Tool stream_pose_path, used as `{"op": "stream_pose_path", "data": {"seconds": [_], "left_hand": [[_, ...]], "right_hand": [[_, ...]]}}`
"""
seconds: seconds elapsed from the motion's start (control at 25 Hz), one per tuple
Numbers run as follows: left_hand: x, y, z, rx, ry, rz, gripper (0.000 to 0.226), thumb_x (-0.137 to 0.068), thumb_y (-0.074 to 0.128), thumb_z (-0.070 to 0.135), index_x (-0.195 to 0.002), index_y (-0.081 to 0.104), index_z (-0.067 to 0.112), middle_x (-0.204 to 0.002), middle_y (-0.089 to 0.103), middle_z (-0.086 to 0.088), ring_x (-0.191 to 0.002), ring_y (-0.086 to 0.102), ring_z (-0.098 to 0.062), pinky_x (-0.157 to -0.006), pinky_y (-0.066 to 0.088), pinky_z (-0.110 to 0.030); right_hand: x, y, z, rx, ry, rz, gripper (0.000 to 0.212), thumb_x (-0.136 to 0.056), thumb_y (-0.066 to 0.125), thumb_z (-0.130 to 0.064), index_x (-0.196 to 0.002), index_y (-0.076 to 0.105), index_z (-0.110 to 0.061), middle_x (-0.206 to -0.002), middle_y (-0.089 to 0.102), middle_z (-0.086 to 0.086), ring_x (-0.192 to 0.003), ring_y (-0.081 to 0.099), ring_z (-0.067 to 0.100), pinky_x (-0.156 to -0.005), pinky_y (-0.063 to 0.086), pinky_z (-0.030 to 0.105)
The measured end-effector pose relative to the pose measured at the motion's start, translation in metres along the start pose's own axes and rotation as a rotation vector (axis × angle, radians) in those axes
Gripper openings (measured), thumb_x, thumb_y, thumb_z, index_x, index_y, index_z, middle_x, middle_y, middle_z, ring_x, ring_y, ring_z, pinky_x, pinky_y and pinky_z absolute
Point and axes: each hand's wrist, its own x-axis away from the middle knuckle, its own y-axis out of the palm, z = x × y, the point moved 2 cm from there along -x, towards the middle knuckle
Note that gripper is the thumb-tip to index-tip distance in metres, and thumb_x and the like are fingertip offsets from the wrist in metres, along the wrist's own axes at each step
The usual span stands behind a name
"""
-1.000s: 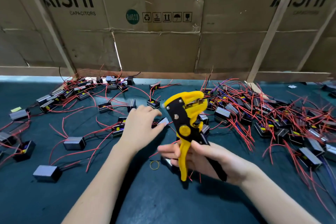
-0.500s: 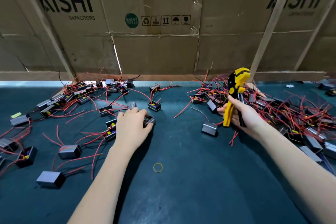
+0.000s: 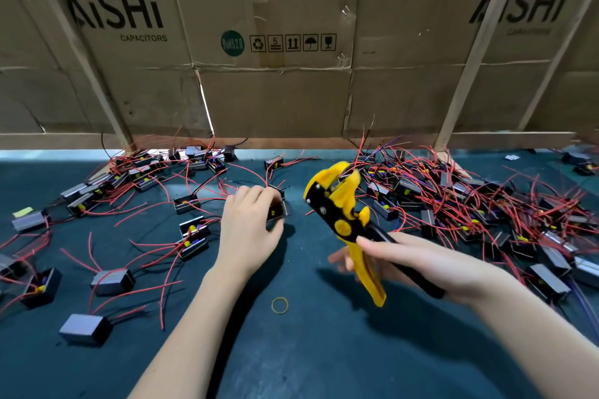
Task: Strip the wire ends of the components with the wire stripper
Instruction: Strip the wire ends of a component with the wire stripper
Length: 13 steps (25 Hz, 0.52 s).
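At centre frame we hold the stripper (image 3: pixel 343 214) in our right hand (image 3: pixel 418 266), fingers wrapped round its yellow and black handles, above the dark green mat (image 3: pixel 324 350). Its long axis runs on a diagonal, handles at lower right and head tilted toward the upper left, the head's opening facing the top of the frame. Just left of it our left hand (image 3: pixel 249 223) lies palm-down on the mat, fingers curled round a small black component (image 3: pixel 278 211) whose yellow part shows between them; the hand hides most of that piece. A dense heap (image 3: pixel 486 207) of black boxes with red and purple leads fills the right of the frame, right behind the stripper's head. A looser scatter (image 3: pixel 136 178) of the same boxes spreads across the left, red wires trailing over the mat. A yellow rubber band (image 3: pixel 280 305) lies low at centre, between our forearms. Flattened cardboard (image 3: pixel 275 91) printed "AiSHi CAPACITORS", braced by wooden slats (image 3: pixel 476 45), walls off the top of the frame.
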Motion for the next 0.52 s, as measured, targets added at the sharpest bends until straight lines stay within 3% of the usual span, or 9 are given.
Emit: {"op": "stream_pose_path", "data": {"seconds": [0.12, 0.24, 0.32, 0.4, 0.52], "left_hand": [[0.003, -0.005, 0.013, -0.017, 0.092, 0.063, 0.023, -0.072, 0.074, 0.03, -0.09, 0.064, 0.021, -0.089, 0.067, 0.012, -0.089, 0.057, -0.023, -0.084, 0.033, -0.038], [0.004, -0.007, 0.025, 0.181, 0.066, 0.049, 0.023, -0.07, 0.071, 0.023, -0.091, 0.063, 0.022, -0.088, 0.066, 0.015, -0.087, 0.056, -0.013, -0.087, 0.036, -0.038], [0.004, -0.002, 0.032, 0.424, 0.075, -0.104, 0.026, -0.071, 0.068, 0.006, -0.093, 0.06, 0.017, -0.089, 0.063, 0.011, -0.085, 0.059, -0.01, -0.087, 0.044, -0.037], [0.006, 0.003, 0.032, 0.475, 0.078, -0.263, 0.032, -0.069, 0.058, -0.008, -0.094, 0.059, 0.012, -0.092, 0.064, 0.005, -0.089, 0.06, -0.015, -0.087, 0.048, -0.037], [0.005, 0.002, 0.026, 0.503, 0.023, -0.32, 0.029, -0.068, 0.052, -0.004, -0.087, 0.066, 0.013, -0.088, 0.07, 0.008, -0.091, 0.063, -0.011, -0.091, 0.047, -0.03]], "right_hand": [[-0.012, -0.015, 0.01, 0.109, -0.055, 0.305, 0.057, -0.079, 0.064, -0.064, -0.098, 0.07, -0.011, -0.099, 0.071, 0.004, -0.102, 0.062, 0.019, -0.095, 0.043, 0.031], [-0.02, -0.04, 0.024, -0.364, -0.144, 0.587, 0.051, -0.08, 0.06, -0.044, -0.102, 0.066, 0.001, -0.11, 0.07, 0.019, -0.109, 0.065, 0.032, -0.103, 0.046, 0.042], [-0.016, -0.048, 0.033, -0.539, -0.244, 0.614, 0.049, -0.081, 0.055, -0.045, -0.096, 0.064, 0.001, -0.105, 0.069, 0.021, -0.103, 0.068, 0.035, -0.099, 0.048, 0.045], [-0.009, -0.054, 0.038, -0.556, -0.306, 0.606, 0.042, -0.083, 0.054, -0.047, -0.09, 0.063, -0.006, -0.091, 0.065, 0.018, -0.091, 0.068, 0.035, -0.09, 0.051, 0.043], [-0.003, -0.058, 0.038, -0.485, -0.403, 0.615, 0.034, -0.085, 0.055, -0.044, -0.09, 0.063, -0.011, -0.085, 0.062, 0.012, -0.085, 0.064, 0.032, -0.084, 0.051, 0.04]]}}
